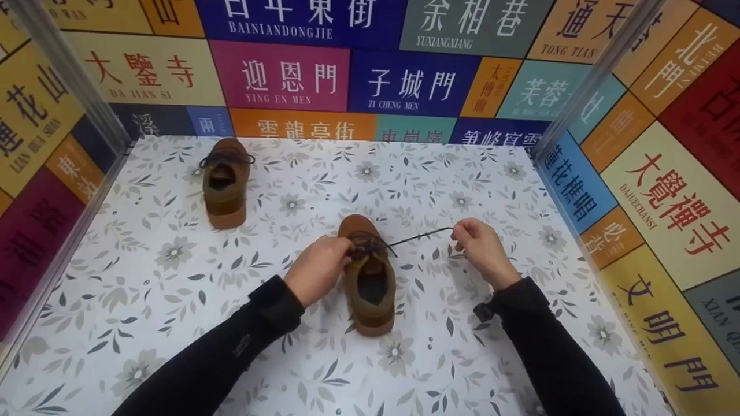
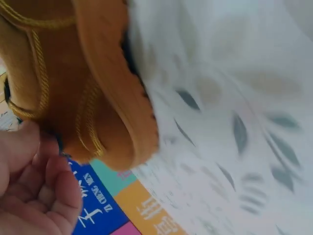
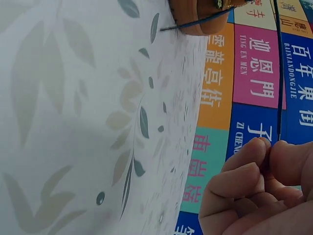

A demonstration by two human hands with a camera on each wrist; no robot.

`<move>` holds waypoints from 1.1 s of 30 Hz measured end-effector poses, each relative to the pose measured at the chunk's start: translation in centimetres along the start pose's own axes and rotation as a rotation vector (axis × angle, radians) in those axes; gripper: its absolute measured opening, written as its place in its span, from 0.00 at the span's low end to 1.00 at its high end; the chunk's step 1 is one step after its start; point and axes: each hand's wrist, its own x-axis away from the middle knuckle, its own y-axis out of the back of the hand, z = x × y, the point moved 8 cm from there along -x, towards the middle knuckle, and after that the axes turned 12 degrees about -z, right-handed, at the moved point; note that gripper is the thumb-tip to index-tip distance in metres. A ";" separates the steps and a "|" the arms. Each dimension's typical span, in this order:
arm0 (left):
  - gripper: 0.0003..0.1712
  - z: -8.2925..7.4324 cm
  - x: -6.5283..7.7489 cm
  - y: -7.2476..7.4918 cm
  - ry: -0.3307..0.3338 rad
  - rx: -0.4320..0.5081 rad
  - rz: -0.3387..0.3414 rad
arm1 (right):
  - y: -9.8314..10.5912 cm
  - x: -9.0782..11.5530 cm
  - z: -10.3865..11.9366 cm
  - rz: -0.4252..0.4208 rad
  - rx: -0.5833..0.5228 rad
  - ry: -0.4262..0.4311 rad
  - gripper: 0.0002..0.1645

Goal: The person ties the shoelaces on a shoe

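A brown lace-up shoe (image 1: 370, 323) stands on the floral surface, its toe pointing away from me. My left hand (image 1: 317, 268) is at the left of its lacing; in the left wrist view, thumb and forefinger pinch a dark bit of shoelace beside yellow stitching on the shoe's side (image 2: 110, 93). Off to the right, my right hand (image 1: 484, 249) pinches the end of the dark shoelace (image 1: 421, 236), which runs straight from the shoe to the fingertips. The right wrist view shows the lace (image 3: 280, 73) rising from between thumb and forefinger, with another loose lace end near the shoe (image 3: 198, 19).
A matching brown shoe (image 1: 226, 214) with its lace in a bow stands farther back at the left. Colourful panels with printed characters (image 1: 280, 75) wall the back and both sides. White floral covering (image 1: 457, 352) spreads around the shoes.
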 end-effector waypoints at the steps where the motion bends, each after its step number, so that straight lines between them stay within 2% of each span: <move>1: 0.07 0.1 0.1 0.1 -0.025 -0.047 0.000 | 0.2 0.0 -0.3 0.010 0.009 -0.004 0.14; 8: 0.06 0.8 0.3 -0.1 -0.215 -0.340 -0.041 | -0.3 0.4 -1.6 0.141 0.037 -0.019 0.14; 11: 0.12 1.6 1.1 0.1 -0.291 -0.404 -0.005 | -0.4 0.5 -2.0 0.149 0.072 0.000 0.13; 13: 0.16 2.7 2.0 0.6 -0.307 -0.407 0.032 | -0.1 0.4 -2.3 0.133 0.113 0.008 0.12; 14: 0.19 3.5 2.5 1.0 -0.299 -0.409 0.052 | 0.1 0.4 -2.5 0.129 0.138 0.013 0.12; 16: 0.24 5.5 3.4 1.7 -0.233 -0.410 0.124 | 0.7 0.3 -2.9 0.118 0.179 0.012 0.11; 20: 0.27 9.8 5.3 2.5 -0.002 -0.429 0.317 | 0.8 0.4 -3.3 0.149 0.298 0.042 0.10; 21: 0.28 10.4 5.6 2.6 0.045 -0.431 0.353 | 0.6 0.6 -3.0 0.152 0.335 0.063 0.10; 22: 0.29 10.7 5.8 2.8 0.074 -0.417 0.359 | 0.2 0.8 -2.6 0.147 0.364 0.097 0.10; 24: 0.36 10.2 5.4 3.2 0.095 -0.380 0.314 | -0.9 1.3 -1.2 0.132 0.381 0.173 0.12; 26: 0.40 8.4 4.3 3.4 0.071 -0.295 0.201 | -2.5 2.0 1.1 0.115 0.321 0.282 0.15; 29: 0.34 4.7 2.6 2.8 0.025 -0.122 0.053 | -5.7 3.2 4.7 0.143 0.163 0.455 0.18; 31: 0.28 2.9 1.9 1.7 0.010 -0.040 0.002 | -7.6 4.1 6.5 0.179 0.100 0.546 0.17; 33: 0.23 1.8 1.6 0.8 0.032 0.006 -0.019 | -8.8 4.6 7.4 0.180 0.084 0.590 0.15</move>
